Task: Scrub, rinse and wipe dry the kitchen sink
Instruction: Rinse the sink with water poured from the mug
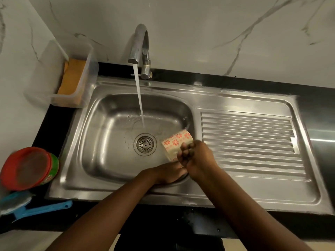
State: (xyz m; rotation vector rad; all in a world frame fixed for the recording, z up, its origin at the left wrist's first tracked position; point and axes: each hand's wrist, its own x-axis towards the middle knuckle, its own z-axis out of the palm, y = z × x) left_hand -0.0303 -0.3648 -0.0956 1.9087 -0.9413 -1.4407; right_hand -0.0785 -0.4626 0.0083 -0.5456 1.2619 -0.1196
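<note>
Well, the right hand (196, 158) has its fingers curled round a cream cloth printed with orange flowers (176, 142), gripping it at the near end and holding it against the right inner wall of the basin. The left hand (166, 173) lies low at the front right corner of the basin, just beneath the right one. Its fingertips are hidden behind that hand, so I cannot tell whether it grasps anything.

The stainless steel sink (101, 142) is wet. A chrome curved tap (140, 44) sends a steady stream of water (139, 95) onto the floor just behind the round drain strainer (145, 144). I see no suds anywhere.

To my eye this is the scrub or rinse stage, worked along 1 wall. The ribbed drainboard (248, 138) looks untouched for now, and drying is clearly not yet done with the tap on.

Further out, a clear plastic caddy (45, 69) holds a yellow-orange sponge (72, 77) at the back left. A red-lidded round tub (27, 167) and a blue-handled brush (36, 209) lie on the black countertop (317, 98) at the left.
</note>
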